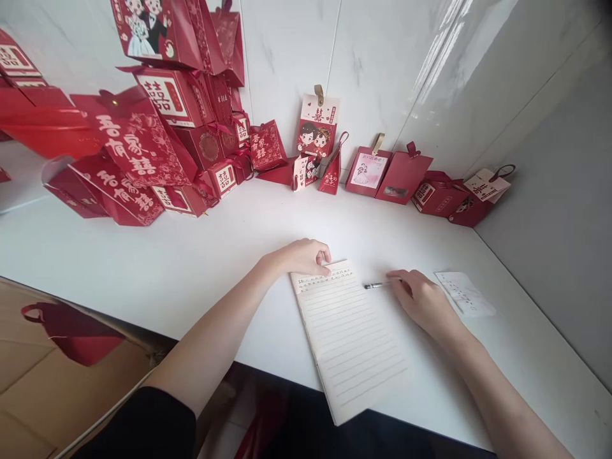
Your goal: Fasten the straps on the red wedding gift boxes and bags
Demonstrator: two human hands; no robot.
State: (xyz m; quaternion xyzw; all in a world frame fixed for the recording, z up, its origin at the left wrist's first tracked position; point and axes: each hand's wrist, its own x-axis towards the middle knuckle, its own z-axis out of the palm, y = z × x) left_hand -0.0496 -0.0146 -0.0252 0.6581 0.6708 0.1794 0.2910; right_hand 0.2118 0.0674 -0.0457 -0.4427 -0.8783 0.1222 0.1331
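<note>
A lined notebook (354, 344) lies at a slant on the white table, with a few rows of handwriting at its top and its lower end reaching past the table's front edge. At its upper left corner my left hand (303, 256) rests with curled fingers, holding the page's top; some fingertips are hidden. To the right of the notebook, my right hand (423, 299) is closed on a pen (375, 285), whose dark end points left towards the page. A small paper slip (465, 293) with faint writing lies just right of that hand.
Red gift boxes (208, 105) are stacked at the back left. Several more stand along the tiled wall, among them a tall card-like box (318, 124) and a plain red one (405, 175). A grey panel (549, 210) borders the table's right side. A red bag (76, 331) is below, left.
</note>
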